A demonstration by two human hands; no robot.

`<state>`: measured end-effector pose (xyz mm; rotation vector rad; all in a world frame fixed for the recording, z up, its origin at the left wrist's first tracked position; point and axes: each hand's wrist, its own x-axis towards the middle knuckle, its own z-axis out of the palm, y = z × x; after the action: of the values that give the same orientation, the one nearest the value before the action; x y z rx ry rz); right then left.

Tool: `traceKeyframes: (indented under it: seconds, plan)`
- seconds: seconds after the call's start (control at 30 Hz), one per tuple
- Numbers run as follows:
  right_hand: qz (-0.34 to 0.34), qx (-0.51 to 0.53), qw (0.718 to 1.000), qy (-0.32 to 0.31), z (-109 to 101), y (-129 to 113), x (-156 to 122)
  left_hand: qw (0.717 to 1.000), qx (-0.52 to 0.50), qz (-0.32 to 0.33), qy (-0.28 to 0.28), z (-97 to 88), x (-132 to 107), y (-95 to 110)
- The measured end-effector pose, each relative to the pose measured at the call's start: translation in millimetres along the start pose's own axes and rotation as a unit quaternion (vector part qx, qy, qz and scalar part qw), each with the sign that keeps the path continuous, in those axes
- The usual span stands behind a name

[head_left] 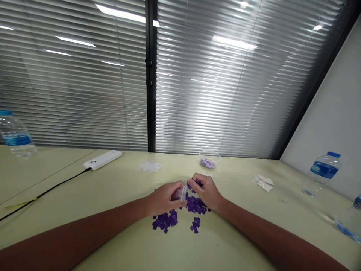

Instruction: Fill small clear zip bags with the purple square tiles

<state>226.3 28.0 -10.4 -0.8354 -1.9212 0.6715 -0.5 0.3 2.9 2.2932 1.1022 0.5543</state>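
Small clear zip bag (pixel 183 194) at lower centre of frame, lying sideways in the left hand (pixel 165 198), mouth toward the right. Left grip: thumb and fingers closed around it. Right hand (pixel 208 192), just beside it, fingers curled narrow over the purple squares (pixel 195 205); cannot tell whether the grip holds any.

Progress, as judged: well short of finished. Many squares loose on the counter (pixel 169 254): a spread between the hands, a heap (pixel 165 222) below the left hand, a small cluster (pixel 195 225) to its right. Bag contents mostly hidden by the fingers; amount inside uncertain.

Beyond the hands, upper side of counter: clear round tub (pixel 219 158) with lilac pieces (pixel 207 163) in it; flat clear plastic (pixel 150 166) left of that, apart.
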Motion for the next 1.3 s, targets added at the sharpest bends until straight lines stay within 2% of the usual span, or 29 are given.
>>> traceKeyframes:
  seconds: [0.13,0.37,0.6,0.8,0.93,1.1,1.3]
  plan:
    - [-0.012,-0.02,1.0,-0.006,2,-3,-4,0.999,0.032,0.018,0.012,-1.1,-4,4]
    - [-0.01,-0.041,0.999,-0.016,6,5,-9,0.998,0.044,0.043,-0.004,-2.6,-7,9]
    - [-0.036,-0.05,0.998,-0.025,8,2,-10,0.997,0.067,0.044,-0.005,-2.1,-7,11]
    - [-0.06,-0.069,0.995,-0.033,9,2,-11,0.994,0.086,0.07,0.003,-0.4,-7,12]
    - [-0.05,-0.058,0.997,-0.024,8,2,-10,0.992,0.097,0.077,0.011,0.6,-8,13]
    - [-0.038,-0.055,0.998,-0.011,7,4,-9,0.993,0.08,0.081,0.02,-0.9,-10,11]
    - [-0.068,-0.069,0.995,-0.018,6,6,-11,0.992,0.053,0.112,0.011,-1.1,-9,7]
